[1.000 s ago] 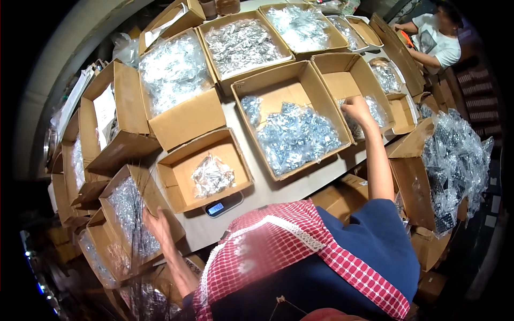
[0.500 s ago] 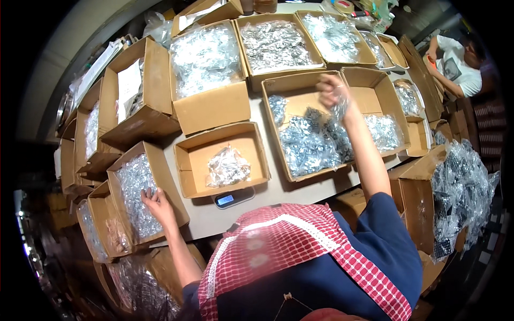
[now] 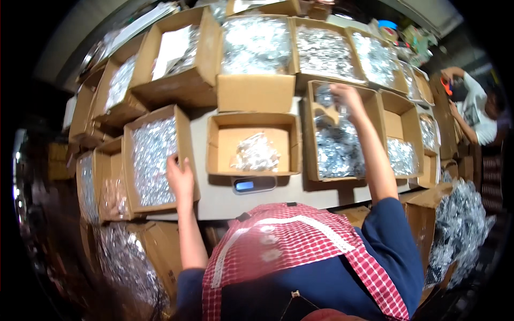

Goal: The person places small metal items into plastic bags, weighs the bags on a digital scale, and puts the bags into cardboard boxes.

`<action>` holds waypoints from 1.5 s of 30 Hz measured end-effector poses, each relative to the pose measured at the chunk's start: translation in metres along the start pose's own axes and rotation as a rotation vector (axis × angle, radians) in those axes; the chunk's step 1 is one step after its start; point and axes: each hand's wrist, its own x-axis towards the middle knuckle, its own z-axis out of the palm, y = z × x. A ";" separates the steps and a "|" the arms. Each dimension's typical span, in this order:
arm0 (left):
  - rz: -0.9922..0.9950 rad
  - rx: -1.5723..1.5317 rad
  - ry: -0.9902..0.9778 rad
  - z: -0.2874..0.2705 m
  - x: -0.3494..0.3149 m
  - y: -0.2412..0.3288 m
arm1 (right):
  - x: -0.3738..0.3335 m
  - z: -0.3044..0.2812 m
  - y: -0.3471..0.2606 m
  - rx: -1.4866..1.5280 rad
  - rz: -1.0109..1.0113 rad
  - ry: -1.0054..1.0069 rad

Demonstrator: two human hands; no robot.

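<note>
My right hand [image 3: 347, 99] is closed over the far part of a cardboard box [image 3: 312, 160] of small plastic-wrapped parts. A bit of clear plastic, like a small bag [image 3: 342, 111], shows below its fingers, blurred. Bagged dark and silvery parts [image 3: 338, 150] fill the near part of that box. My left hand [image 3: 181, 174] is at the right side of another box [image 3: 186, 144], heaped with small shiny clear packets [image 3: 154, 160]. Its thumb and fingers are apart, and I see nothing held. Between my hands stands a shallow box [image 3: 215, 144] with a small pile of packets [image 3: 257, 152].
A small scale [image 3: 254, 184] with a lit display sits under the middle box's near edge. More boxes of bagged parts [image 3: 257, 45] line the far side. A large plastic-covered heap [image 3: 461, 230] is at the right. Another person [image 3: 474, 107] works at far right.
The view has turned, so the boxes appear farther right. My left hand has shifted from over the packets to its box's right side. My right hand has moved toward its box's far left part.
</note>
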 end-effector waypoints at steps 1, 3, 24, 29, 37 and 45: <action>0.061 0.003 0.026 0.001 0.001 -0.004 | -0.010 -0.002 -0.012 0.218 0.058 -0.125; 0.038 -0.047 -0.028 0.006 0.007 0.002 | -0.051 0.036 -0.048 0.253 -0.006 -0.116; 0.040 0.035 -0.188 0.009 0.149 -0.054 | -0.117 0.100 0.011 0.223 -0.320 0.273; -0.322 -0.954 -0.400 -0.035 0.160 -0.065 | -0.152 0.049 0.049 0.251 -0.235 0.507; -0.519 -1.457 -0.317 -0.151 0.227 -0.153 | -0.189 -0.010 0.124 0.326 -0.361 0.676; -0.424 0.252 -0.384 -0.146 0.221 -0.241 | -0.154 0.009 0.132 -0.306 -0.455 0.945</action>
